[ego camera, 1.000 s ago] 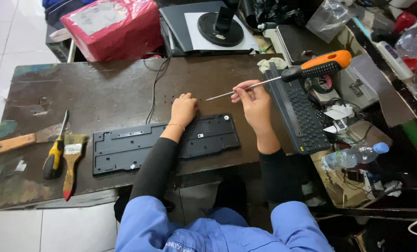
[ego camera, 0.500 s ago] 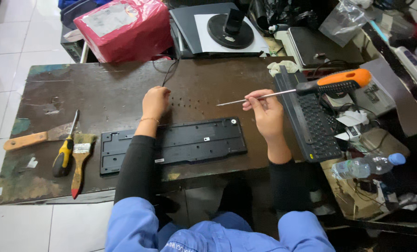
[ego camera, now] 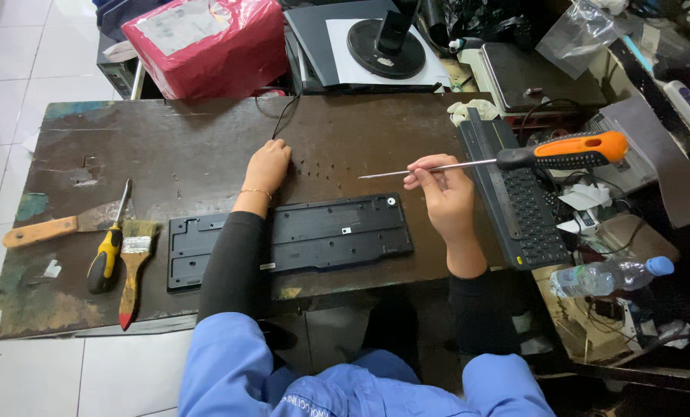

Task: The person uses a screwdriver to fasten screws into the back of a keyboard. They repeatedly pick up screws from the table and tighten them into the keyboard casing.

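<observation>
Pinching a long steel-shafted screwdriver (ego camera: 515,158) (orange-and-black handle), the right hand (ego camera: 447,197) holds it level.

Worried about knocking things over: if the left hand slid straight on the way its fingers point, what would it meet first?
The left hand points away across the dark brown worn tabletop. First in line looks to be the thin black cable, then the table's far edge, though its height is unclear.

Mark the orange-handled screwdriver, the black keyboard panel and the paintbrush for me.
orange-handled screwdriver (ego camera: 580,149), head view, on the orange grip.
black keyboard panel (ego camera: 337,232), head view, on its flat middle.
paintbrush (ego camera: 134,266), head view, on the wooden handle.
</observation>
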